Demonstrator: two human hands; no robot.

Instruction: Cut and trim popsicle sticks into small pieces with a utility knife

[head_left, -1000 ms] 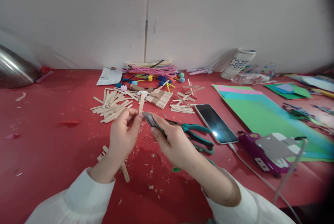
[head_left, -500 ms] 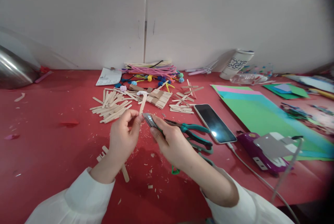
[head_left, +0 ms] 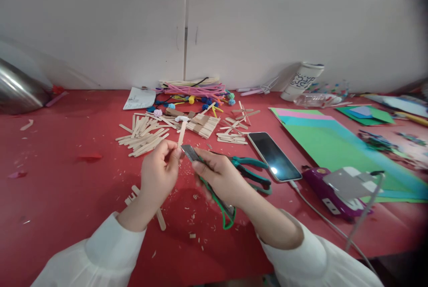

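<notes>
A pale wooden stick point(head_left: 182, 135) stands tilted up from the left hand point(head_left: 159, 170), above the middle of the red table point(head_left: 76, 202); that hand is nearly closed, thumb and forefinger pinching the stick's lower end. Behind the stick's top is a small white lump point(head_left: 181, 118), and whether the two touch cannot be told. The right hand point(head_left: 223, 179) curls firmly round a green-edged utility knife point(head_left: 190, 153), its thumb along the near side, the metal front pointing at the pinched end; whether the edge meets the wood is too small to tell. Wood shavings point(head_left: 195, 197) lie scattered below the hands, and a few more sticks point(head_left: 160, 219) show beside the left forearm, partly hidden by it. Beyond the hands lie a heap of loose sticks point(head_left: 147, 135) and, to its right, a banded bundle of sticks point(head_left: 204, 126), with pink pipe cleaners point(head_left: 197, 90) farther back against the white panel point(head_left: 100, 23). Teal-handled pliers point(head_left: 250, 162) rest partly behind the right hand, near a phone point(head_left: 274, 157) with a white cable point(head_left: 317, 215). Farther right are a purple box point(head_left: 312, 180) and large coloured sheets point(head_left: 334, 148), while a white patterned cup point(head_left: 302, 81) leans at the back.
</notes>
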